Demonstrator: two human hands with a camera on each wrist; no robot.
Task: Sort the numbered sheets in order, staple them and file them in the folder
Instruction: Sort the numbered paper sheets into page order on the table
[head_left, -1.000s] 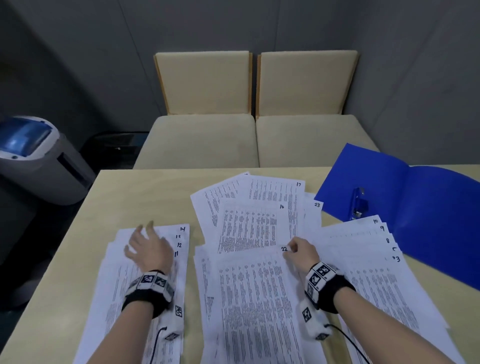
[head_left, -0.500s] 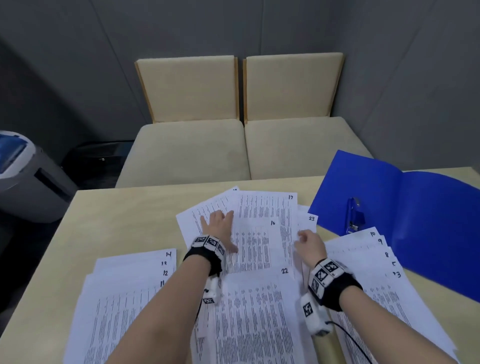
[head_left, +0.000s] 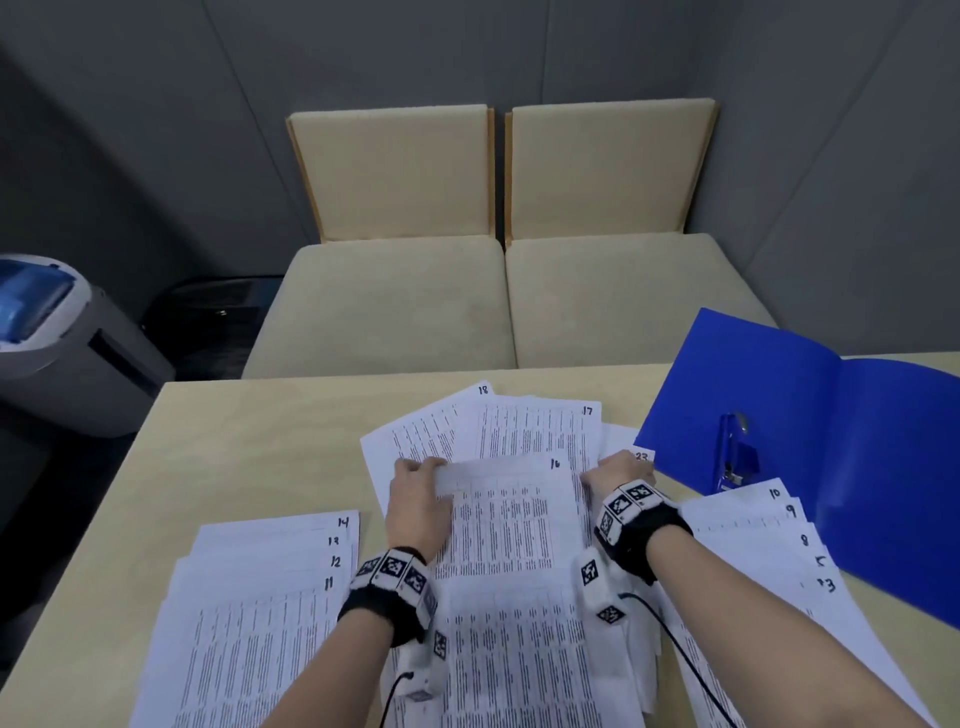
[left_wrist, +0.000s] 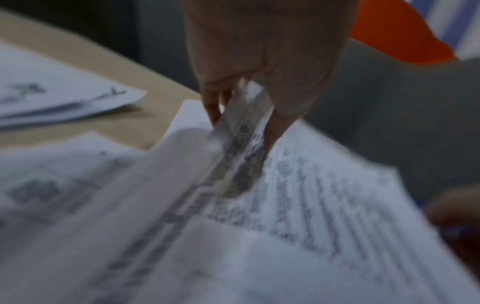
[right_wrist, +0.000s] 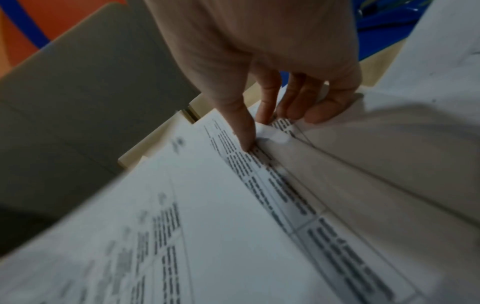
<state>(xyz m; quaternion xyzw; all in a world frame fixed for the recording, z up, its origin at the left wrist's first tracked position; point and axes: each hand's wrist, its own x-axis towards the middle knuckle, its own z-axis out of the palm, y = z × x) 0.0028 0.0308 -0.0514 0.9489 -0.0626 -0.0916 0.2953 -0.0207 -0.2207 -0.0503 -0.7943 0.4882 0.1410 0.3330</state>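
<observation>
- The sheet marked 16 (head_left: 511, 512) is gripped at its two side edges near the middle of the table (head_left: 249, 457), its far edge raised a little above the papers beneath.
- Its left edge is pinched by the left hand (head_left: 418, 501); in the left wrist view the paper edge (left_wrist: 241, 115) is seen clamped between thumb and fingers (left_wrist: 214, 107).
- Its right edge is held by the right hand (head_left: 615, 475); in the right wrist view the thumb (right_wrist: 244, 125) is pressed on top and the fingers (right_wrist: 293, 100) are curled under the edge, though that view is blurred.
- Under and beyond it, sheets marked 17 (head_left: 540, 431) and 18 (head_left: 415, 441) are fanned out, and the corner of one marked 23 (head_left: 642, 456) is seen just beside the right hand.
- A left pile (head_left: 249, 597), with corners marked 11 to 14, is laid near the left edge of the table.
- A right pile (head_left: 769, 551), with 10, 9 and 8 legible, is spread at the right, its far corner overlapping the folder.
- The open blue folder (head_left: 857, 467) is laid flat at the far right, with a blue stapler (head_left: 735, 452) resting on its left leaf.
- Two beige chairs (head_left: 498, 244) are set beyond the table, and a grey machine (head_left: 67, 343) is placed at the far left.
</observation>
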